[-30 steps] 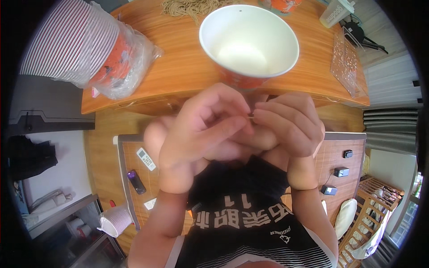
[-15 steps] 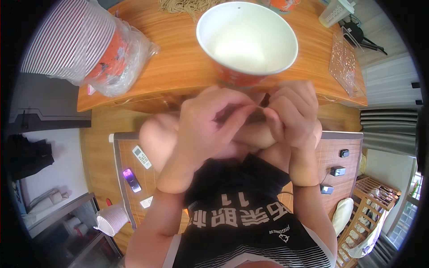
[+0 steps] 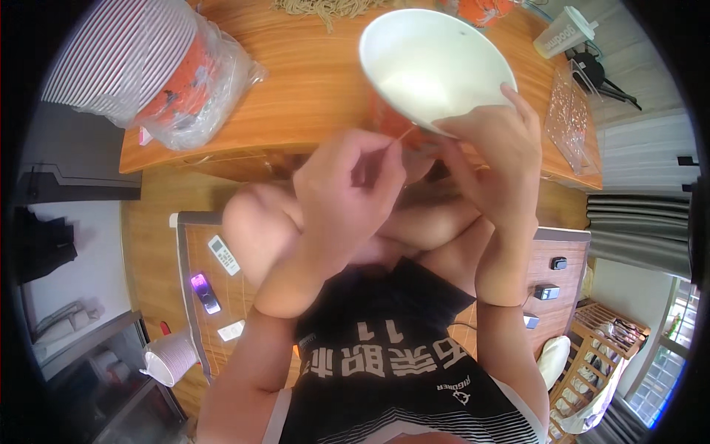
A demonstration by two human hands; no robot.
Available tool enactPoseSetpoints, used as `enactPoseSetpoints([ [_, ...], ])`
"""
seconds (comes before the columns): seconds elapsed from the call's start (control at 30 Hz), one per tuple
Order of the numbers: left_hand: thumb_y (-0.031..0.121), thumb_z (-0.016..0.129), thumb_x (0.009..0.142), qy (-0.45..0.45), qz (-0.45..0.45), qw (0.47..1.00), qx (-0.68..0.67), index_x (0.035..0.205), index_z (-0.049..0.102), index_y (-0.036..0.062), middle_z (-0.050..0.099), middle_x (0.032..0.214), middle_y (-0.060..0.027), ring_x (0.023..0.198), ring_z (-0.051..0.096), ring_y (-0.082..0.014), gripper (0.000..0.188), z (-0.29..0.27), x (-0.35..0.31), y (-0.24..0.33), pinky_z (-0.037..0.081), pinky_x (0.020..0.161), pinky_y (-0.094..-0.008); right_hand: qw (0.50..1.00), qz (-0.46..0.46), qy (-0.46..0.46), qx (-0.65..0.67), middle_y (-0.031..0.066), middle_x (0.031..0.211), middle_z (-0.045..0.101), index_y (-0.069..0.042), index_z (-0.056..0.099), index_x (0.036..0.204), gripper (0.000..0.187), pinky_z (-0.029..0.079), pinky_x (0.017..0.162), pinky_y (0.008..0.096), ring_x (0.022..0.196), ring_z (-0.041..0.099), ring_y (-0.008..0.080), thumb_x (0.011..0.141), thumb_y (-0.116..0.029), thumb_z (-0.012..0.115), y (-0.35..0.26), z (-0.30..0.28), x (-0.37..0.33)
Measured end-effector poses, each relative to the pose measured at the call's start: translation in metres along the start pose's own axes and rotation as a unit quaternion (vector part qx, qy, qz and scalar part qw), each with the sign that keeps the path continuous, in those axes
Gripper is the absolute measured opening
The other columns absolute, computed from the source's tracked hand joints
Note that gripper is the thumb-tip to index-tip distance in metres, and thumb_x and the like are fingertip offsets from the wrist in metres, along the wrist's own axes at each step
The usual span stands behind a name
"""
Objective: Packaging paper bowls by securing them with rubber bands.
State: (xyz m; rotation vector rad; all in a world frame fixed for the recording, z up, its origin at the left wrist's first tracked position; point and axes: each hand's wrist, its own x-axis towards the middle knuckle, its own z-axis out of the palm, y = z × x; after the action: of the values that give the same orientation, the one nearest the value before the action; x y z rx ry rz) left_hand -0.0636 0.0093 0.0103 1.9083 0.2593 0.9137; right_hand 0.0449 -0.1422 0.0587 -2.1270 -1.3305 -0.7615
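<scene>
Paper bowl's orange wall, mostly hidden behind right hand; noodles, twelve o'clock, cut by edge.

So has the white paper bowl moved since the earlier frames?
Yes. The white paper bowl has tipped and shifted right, toward the clear plastic bag on the wooden table; the right hand now grips its rim.

Single head-worn fisheye, straight down, close over the table.
</scene>
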Motion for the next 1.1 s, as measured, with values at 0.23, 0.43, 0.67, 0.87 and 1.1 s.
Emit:
enactPoseSetpoints([
  [0.23, 0.006, 0.076, 0.083, 0.024, 0.019, 0.999, 0.007, 0.085, 0.067, 0.0061, 0.066, 0.072, -0.0087, 0.060, 0.065, -0.0216, 0.010, 0.002, 0.001, -0.005, 0.051, 0.056, -0.0320, 1.000, -0.008, -0.003, 0.010, -0.0007, 0.074, 0.066, -0.014, 0.074, 0.086, 0.015, 0.046, 0.104, 0.0433, 0.074, 0.064, 0.0196, 0.073, -0.009, 0.080, -0.003, 0.005, -0.001],
  [0.43, 0.004, 0.075, 0.084, 0.008, 0.006, 1.000, -0.014, 0.086, 0.066, 0.0054, 0.067, 0.075, -0.0101, 0.066, 0.068, -0.0252, 0.009, 0.003, 0.003, -0.001, 0.053, 0.060, -0.0341, 1.000, -0.014, -0.016, 0.008, -0.0001, 0.074, 0.065, -0.013, 0.074, 0.087, 0.015, 0.046, 0.104, 0.0435, 0.075, 0.064, 0.0203, 0.074, -0.011, 0.080, -0.003, 0.003, 0.001],
  [0.67, -0.001, 0.073, 0.086, -0.004, 0.038, 0.999, 0.003, 0.089, 0.067, -0.0010, 0.068, 0.072, -0.0031, 0.059, 0.050, -0.0021, 0.006, 0.004, 0.006, -0.002, 0.040, 0.052, -0.0202, 0.997, 0.015, -0.051, 0.053, 0.0042, 0.082, 0.069, -0.010, 0.075, 0.094, 0.011, 0.044, 0.103, 0.0478, 0.081, 0.065, 0.0252, 0.084, -0.014, 0.073, 0.004, -0.016, 0.017],
  [0.87, -0.001, 0.074, 0.086, 0.009, 0.043, 0.999, -0.007, 0.089, 0.067, -0.0012, 0.069, 0.072, -0.0034, 0.058, 0.049, -0.0021, 0.007, 0.005, 0.005, -0.007, 0.040, 0.052, -0.0198, 0.971, -0.011, -0.194, 0.141, 0.0136, 0.094, 0.074, -0.004, 0.074, 0.103, 0.018, 0.052, 0.086, 0.0405, 0.087, 0.067, 0.0342, 0.092, -0.014, 0.065, 0.025, -0.019, 0.046],
  [1.1, 0.000, 0.073, 0.087, 0.031, 0.054, 0.997, -0.039, 0.088, 0.067, -0.0005, 0.068, 0.071, -0.0025, 0.057, 0.048, -0.0014, 0.007, 0.011, 0.010, -0.005, 0.039, 0.051, -0.0194, 0.940, -0.017, -0.298, 0.167, 0.0143, 0.096, 0.074, -0.007, 0.075, 0.104, 0.020, 0.054, 0.083, 0.0425, 0.091, 0.070, 0.0347, 0.093, -0.018, 0.063, 0.027, -0.010, 0.056],
])
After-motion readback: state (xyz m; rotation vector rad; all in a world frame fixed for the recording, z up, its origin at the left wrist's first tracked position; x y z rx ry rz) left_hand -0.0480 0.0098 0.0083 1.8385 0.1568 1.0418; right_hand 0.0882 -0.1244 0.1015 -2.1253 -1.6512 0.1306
